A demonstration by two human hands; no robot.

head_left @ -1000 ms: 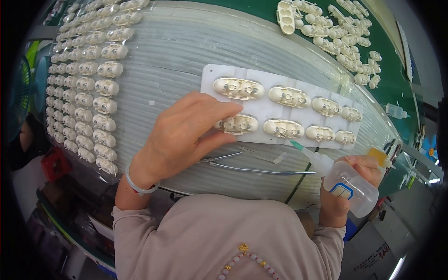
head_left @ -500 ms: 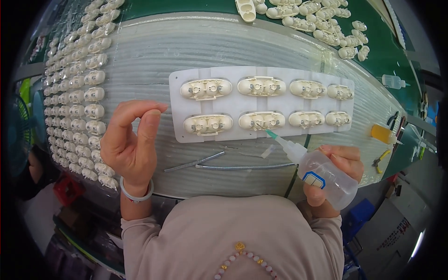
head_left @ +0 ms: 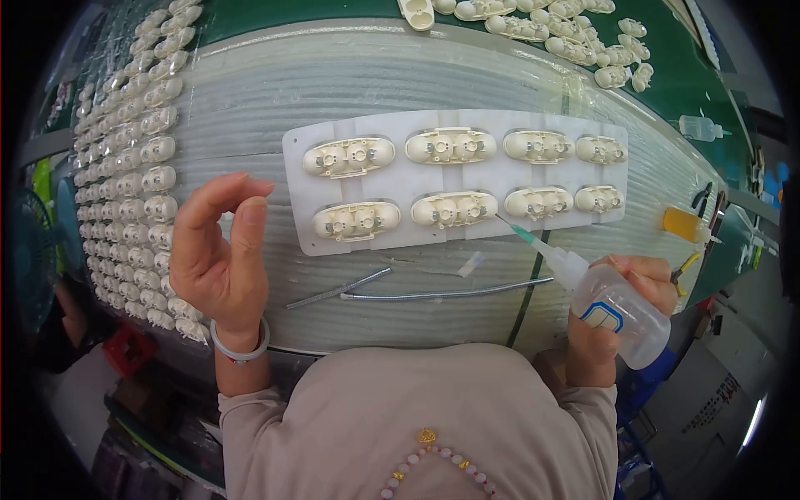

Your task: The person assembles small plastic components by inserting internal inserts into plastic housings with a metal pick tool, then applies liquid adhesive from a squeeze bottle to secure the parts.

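My right hand (head_left: 637,283) is wrapped round a clear plastic squeeze bottle (head_left: 629,321) with a blue-edged label. Its green needle tip (head_left: 525,237) points up and left, its end close to the right end of a cream oval plastic part (head_left: 454,208) in the near row. Two rows of such parts sit in a white holding tray (head_left: 402,185). Left of the tray, my left hand (head_left: 221,250) is raised with nothing visible in it. Its fingers are bent, with a small gap between thumb and index fingertip.
Two thin metal tubes (head_left: 450,292) and a small clear scrap (head_left: 472,264) lie in front of the tray. Many cream parts (head_left: 158,179) stand in rows at left; more (head_left: 571,46) are heaped at the back. An amber bottle (head_left: 685,223), another clear bottle (head_left: 700,128) and yellow-handled pliers (head_left: 687,271) lie right.
The bottle in my right hand has moved right, drawing its needle tip off the near-row part. My left thumb and index finger have parted slightly. The whole view has shifted a little.
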